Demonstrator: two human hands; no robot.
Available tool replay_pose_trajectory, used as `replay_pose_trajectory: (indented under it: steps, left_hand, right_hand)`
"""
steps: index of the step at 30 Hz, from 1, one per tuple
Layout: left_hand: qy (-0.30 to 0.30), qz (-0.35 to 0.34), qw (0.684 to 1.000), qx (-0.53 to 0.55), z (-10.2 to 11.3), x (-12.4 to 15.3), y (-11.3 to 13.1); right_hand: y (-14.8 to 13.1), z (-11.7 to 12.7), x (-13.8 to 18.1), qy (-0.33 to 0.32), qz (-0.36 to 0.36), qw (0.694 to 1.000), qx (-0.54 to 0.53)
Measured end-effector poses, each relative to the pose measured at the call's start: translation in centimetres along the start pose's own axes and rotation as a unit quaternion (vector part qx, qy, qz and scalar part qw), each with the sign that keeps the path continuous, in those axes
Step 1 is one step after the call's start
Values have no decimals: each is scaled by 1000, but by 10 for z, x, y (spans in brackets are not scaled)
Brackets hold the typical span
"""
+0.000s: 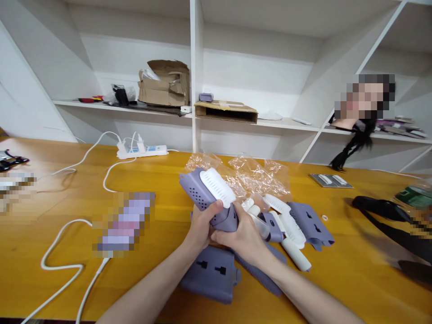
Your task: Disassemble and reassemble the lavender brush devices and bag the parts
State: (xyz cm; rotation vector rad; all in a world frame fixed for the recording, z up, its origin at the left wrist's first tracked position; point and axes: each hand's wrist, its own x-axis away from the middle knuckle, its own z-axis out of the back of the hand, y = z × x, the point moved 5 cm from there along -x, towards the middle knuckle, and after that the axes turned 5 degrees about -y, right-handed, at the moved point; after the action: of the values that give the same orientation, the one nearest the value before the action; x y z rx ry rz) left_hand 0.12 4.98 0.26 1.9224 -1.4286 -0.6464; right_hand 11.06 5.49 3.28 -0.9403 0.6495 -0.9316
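Your left grip (pixel 203 221) and right grip (pixel 245 231) both close around one purple perforated body (pixel 195 191), which is raised above the middle of the desk (pixel 337 270) and tilted, its dotted end pointing away and to the left. Against its upper face sits a white slotted plate (pixel 216 184), with your left thumb at the plate's lower edge. Your right grip wraps the nearer end of the body. Below, a near purple panel (pixel 211 281) with two dark cut-outs lies flat, and a long purple piece (pixel 275 281) shows beside your right forearm (pixel 297 288). To the right of your grips, loose parts lie close together: a ribbed white piece (pixel 276 204), a pale roller (pixel 296 254) and a far purple panel (pixel 307 218), also with dark cut-outs. Behind them spreads crumpled clear plastic (pixel 259 175). To your left lies a flat item (pixel 128 220), obscured by pixelation, with a white cable (pixel 89 285) at its near end; farther back is a white power strip (pixel 153 152). Beyond, a shelf (pixel 286 124) bears a torn cardboard box (pixel 164 92) and a flatter carton (pixel 226 112).
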Motion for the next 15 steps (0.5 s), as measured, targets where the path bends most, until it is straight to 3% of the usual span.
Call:
replay_pose_trajectory:
  steps: [9, 15]
  left_hand:
    - [-37, 21, 999, -3, -5, -2, 2]
    - [3, -72, 996, -54, -6, 0, 10]
  right_hand:
    - [1, 1, -2, 3, -2, 1000, 9]
    - [0, -1, -1, 20, -20, 1000, 8]
